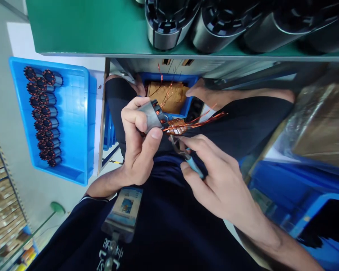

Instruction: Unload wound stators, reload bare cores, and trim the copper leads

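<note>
My left hand [138, 139] grips a grey cylindrical motor stator [151, 114] over my lap. Loose copper wires [194, 120] stick out of its end toward the right. My right hand [214, 177] holds small pliers with a light-blue handle [192, 163]. The plier tips [173, 141] sit just below the copper winding. Both hands are close together, almost touching.
A blue tray [73, 124] at the left holds several wound stators [43, 113]. A small blue bin [169, 96] with copper scraps lies between my knees. A green bench edge [101, 34] above carries large dark stator housings [169, 22]. More blue bins [299, 203] stand at the right.
</note>
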`<state>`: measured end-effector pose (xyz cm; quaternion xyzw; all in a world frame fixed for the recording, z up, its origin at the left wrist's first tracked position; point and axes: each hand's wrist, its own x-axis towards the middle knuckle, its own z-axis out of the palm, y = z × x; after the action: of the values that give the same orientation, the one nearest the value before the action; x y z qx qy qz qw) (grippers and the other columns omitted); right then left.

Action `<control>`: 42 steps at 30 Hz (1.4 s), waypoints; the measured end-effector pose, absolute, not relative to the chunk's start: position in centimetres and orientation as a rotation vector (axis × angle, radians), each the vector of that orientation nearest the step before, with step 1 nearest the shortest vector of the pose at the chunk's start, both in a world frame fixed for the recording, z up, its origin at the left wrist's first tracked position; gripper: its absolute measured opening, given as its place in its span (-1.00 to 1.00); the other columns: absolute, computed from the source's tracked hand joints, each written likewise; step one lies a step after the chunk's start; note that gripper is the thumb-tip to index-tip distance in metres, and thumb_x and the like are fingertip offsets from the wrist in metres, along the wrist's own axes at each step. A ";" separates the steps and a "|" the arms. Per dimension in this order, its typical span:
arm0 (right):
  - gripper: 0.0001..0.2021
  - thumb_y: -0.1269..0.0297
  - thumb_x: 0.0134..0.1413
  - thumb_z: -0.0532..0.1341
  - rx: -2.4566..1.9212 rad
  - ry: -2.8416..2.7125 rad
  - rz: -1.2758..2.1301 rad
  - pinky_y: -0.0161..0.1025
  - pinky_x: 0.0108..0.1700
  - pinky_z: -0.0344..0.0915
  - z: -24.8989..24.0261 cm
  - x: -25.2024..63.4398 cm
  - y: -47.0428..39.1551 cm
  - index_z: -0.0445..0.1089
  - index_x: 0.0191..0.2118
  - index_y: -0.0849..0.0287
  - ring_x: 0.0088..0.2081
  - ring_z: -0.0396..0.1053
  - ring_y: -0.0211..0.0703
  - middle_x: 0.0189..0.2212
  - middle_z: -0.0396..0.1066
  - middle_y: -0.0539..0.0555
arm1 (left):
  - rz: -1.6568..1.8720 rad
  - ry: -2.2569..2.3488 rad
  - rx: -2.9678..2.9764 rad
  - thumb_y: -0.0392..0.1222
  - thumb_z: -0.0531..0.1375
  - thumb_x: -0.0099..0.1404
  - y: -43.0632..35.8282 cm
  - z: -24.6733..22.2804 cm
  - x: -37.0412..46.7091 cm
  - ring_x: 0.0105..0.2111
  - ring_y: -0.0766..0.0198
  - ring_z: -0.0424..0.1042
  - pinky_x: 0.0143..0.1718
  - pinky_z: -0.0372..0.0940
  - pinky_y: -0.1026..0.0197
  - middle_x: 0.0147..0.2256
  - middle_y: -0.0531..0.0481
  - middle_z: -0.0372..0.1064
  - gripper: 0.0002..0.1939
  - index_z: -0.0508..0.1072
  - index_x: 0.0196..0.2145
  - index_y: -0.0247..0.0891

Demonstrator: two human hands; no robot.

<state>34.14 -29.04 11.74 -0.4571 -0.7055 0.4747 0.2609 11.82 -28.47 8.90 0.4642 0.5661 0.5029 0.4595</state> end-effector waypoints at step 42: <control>-0.28 -0.57 0.64 0.33 -1.481 -1.248 2.018 -0.18 -0.49 0.21 -17.4 29.0 -18.0 0.65 -0.13 0.09 -0.57 0.23 -0.19 -0.59 0.34 -0.07 | 0.935 1.887 1.417 -0.19 0.24 0.71 -20.3 -20.9 10.4 0.23 -0.16 0.36 0.57 0.43 -0.30 0.07 -0.27 0.40 -0.79 0.22 -0.02 0.00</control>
<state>29.03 -18.03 -17.40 -0.5215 -0.4394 0.7110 0.1716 10.35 -20.32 -20.88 0.5330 0.7098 0.3517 0.2973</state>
